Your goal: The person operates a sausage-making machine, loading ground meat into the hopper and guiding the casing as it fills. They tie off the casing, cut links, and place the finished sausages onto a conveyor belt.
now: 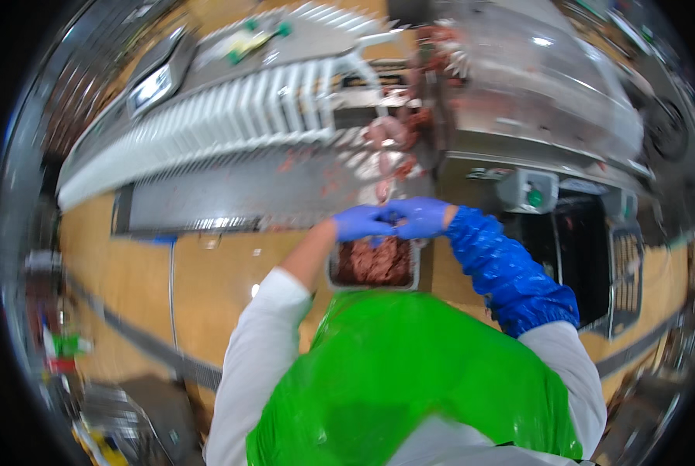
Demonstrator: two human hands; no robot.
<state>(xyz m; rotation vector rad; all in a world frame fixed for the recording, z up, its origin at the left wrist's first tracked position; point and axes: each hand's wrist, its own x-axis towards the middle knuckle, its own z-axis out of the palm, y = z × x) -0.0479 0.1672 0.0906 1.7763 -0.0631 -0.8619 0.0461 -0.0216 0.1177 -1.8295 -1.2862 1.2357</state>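
My left hand (pixel 363 223) and my right hand (pixel 413 219), both in purple-blue gloves, meet at the centre, with fingers bent together; whatever is between them is hidden or too blurred to name. Just below them is a white tub (pixel 414 270) filled with reddish minced meat (pixel 375 264). Above them a long steel tray (pixel 231 194) has scraps on it, and pale pink meat pieces (pixel 386 132) lie at its right end.
A white slatted rack (pixel 270 101) and a screen unit (pixel 157 85) stand beyond the tray. A large steel machine (pixel 534 78) is at upper right. Below it are small bins (pixel 518 186) and a black crate (pixel 580 264). A wooden-coloured floor (pixel 122 272) surrounds them.
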